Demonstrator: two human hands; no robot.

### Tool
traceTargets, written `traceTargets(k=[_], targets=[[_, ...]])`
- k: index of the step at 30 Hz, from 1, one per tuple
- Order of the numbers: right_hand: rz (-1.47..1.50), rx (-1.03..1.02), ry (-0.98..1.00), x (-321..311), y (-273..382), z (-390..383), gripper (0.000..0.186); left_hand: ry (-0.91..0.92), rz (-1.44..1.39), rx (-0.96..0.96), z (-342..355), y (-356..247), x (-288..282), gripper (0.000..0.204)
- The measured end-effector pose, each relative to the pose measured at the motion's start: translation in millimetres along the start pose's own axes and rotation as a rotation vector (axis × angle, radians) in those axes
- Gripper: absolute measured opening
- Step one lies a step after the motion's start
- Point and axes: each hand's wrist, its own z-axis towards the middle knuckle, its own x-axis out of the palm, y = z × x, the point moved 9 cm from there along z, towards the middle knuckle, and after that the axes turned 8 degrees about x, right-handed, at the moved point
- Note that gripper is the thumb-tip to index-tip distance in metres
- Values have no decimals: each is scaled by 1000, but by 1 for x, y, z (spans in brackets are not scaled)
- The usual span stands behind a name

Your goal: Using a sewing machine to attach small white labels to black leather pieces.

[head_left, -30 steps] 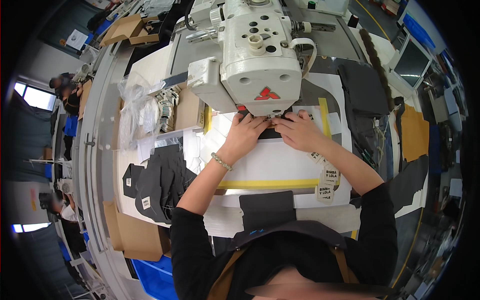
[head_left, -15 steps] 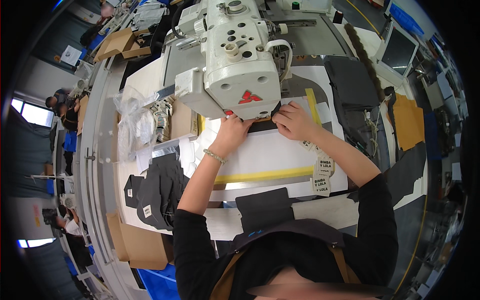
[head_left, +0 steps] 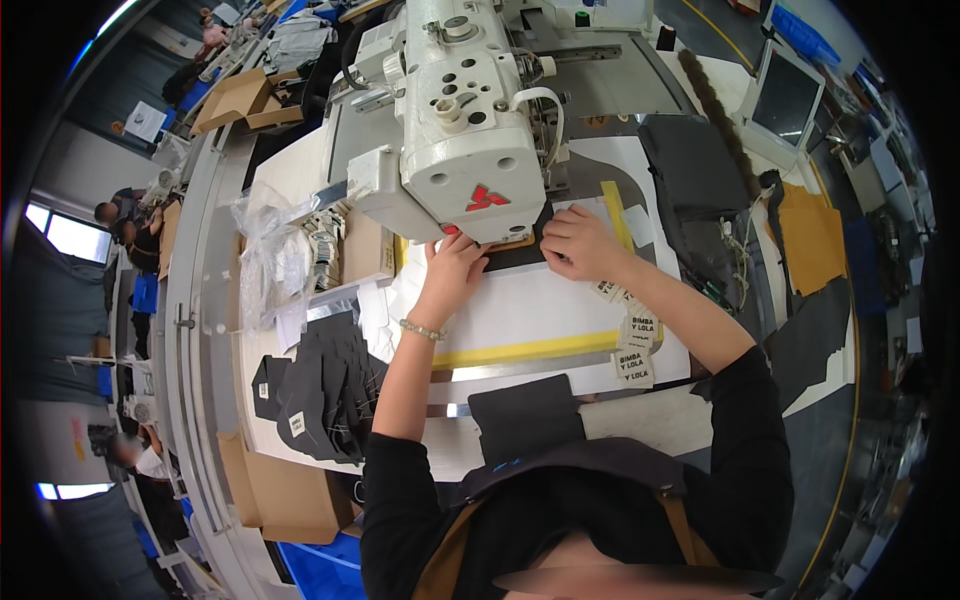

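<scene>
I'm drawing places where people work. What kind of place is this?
Probably a sewing workshop: there's a big white sewing machine, a pile of dark cut pieces, and small pale labels.

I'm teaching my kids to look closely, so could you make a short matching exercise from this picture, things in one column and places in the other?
Things:
1. sewing machine
2. plastic bag
3. bracelet
4. monitor

Places:
A. on the wrist of the left hand
B. at the picture's upper right
C. left of the machine
D. directly beyond the left hand and the right hand

Pairs: 1-D, 2-C, 3-A, 4-B
</scene>
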Motion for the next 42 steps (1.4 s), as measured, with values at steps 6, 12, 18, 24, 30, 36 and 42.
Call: traceTargets(k=[6,12,18,24,30,36,42], targets=[[24,23,-38,-4,-4,-4,8,-436,-484,85,-41,-76,-153,20],[41,-7,-13,-10,5,-7,8,-1108,-1020,1055,-142,-182,-304,10],[-14,70,-21,-35,-7,-31,9,-1172,-1080,1179,-141,-203,-329,13],[-3,54,-38,-35,-7,-30,9,-1176,-1131,1201,-138,-204,-331,12],[5,60,-53,-37,-5,-30,9,-1200,-1066,1205,-151,-204,-322,11],[2,73,-66,-30,-6,-29,9,-338,-180,653,-55,-184,-154,20],[-48,83,-38,-33,-7,-28,6,-157,208,461,-19,-84,-29,14]])
